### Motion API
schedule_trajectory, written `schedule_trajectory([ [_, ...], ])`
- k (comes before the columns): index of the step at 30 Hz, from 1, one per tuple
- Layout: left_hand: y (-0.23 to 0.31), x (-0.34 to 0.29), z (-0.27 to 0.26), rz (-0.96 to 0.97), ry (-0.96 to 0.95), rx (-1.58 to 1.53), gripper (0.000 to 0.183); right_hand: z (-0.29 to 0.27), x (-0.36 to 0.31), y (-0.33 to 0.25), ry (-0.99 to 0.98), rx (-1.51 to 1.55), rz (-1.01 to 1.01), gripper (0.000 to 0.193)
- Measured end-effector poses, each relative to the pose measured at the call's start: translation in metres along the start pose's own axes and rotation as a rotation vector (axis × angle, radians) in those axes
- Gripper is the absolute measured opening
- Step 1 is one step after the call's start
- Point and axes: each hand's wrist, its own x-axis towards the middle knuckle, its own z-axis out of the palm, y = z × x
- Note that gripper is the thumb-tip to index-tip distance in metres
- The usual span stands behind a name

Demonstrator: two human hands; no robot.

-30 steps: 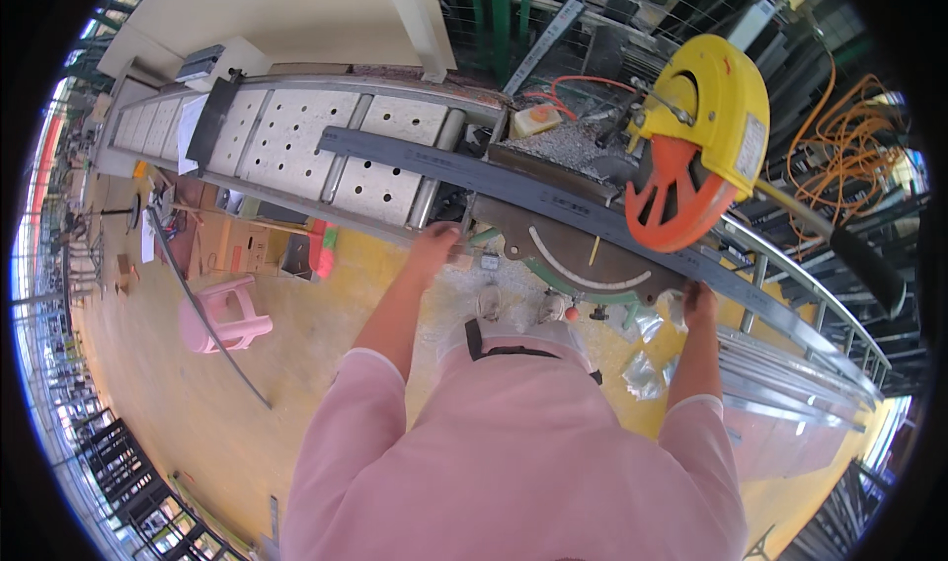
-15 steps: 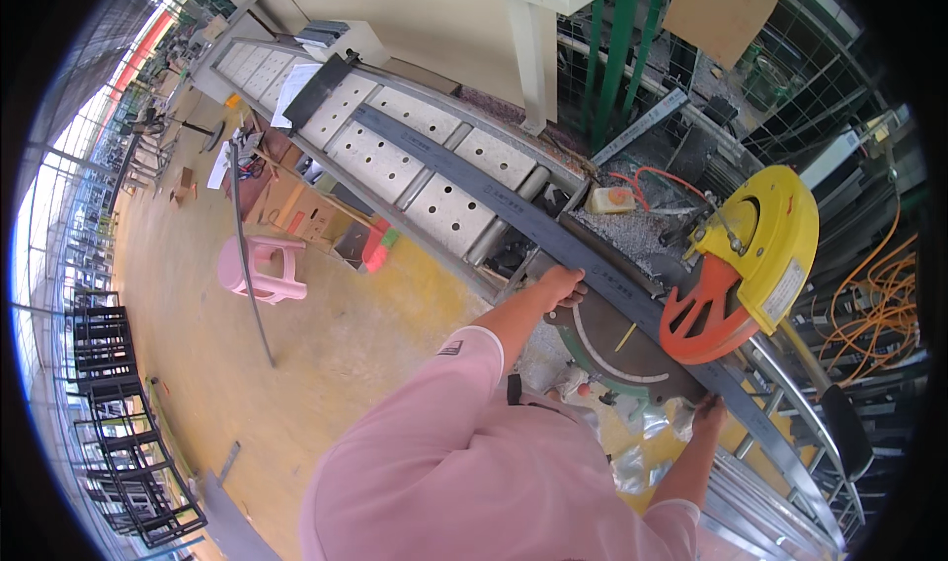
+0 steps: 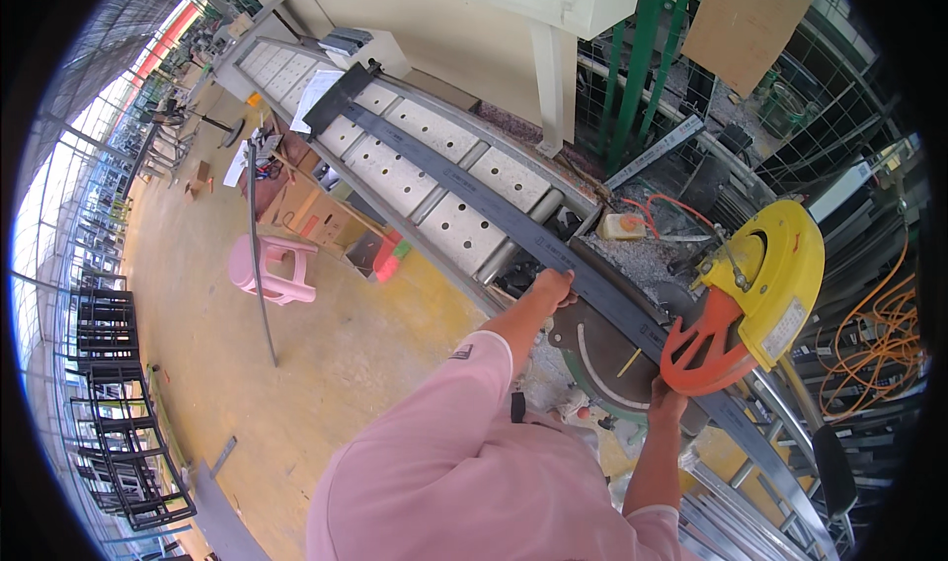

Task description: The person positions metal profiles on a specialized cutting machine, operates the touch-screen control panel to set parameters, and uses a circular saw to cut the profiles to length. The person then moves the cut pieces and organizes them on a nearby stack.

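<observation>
A long dark-grey metal bar lies slantwise along the roller track and across the round base of a cutting saw. Its far end reaches the dark stop plate clamped on the track. My left hand is closed on the bar's near edge, just left of the saw base. My right hand grips the bar's near edge under the saw's orange guard; its fingertips are partly hidden. The yellow blade cover stands over the bar on the right.
A pink stool stands on the floor at left, with a thin rod leaning by it. Silver metal lengths lie below right. Orange cable hangs coiled at right. A black saw handle juts out nearby.
The bar has slid toward the far left, bringing its end up to the stop plate. My right hand has moved left, in beside the orange guard. My left hand stays on the bar.
</observation>
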Motion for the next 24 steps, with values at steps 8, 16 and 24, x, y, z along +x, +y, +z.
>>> schedule_trajectory([
  [8, 0.015, 0.009, -0.019, -0.015, 0.052, -0.045, 0.04, 0.001, 0.01, 0.009, -0.204, -0.16, 0.155, 0.027],
  [16, 0.019, -0.008, -0.019, -0.068, -0.002, 0.337, 0.053, 0.027, 0.001, -0.225, 0.113, -0.973, -0.908, 0.031],
  [24, 0.012, -0.035, 0.016, 0.161, -0.128, 0.536, 0.061, 0.117, 0.037, -0.28, -0.546, -1.718, -0.812, 0.044],
])
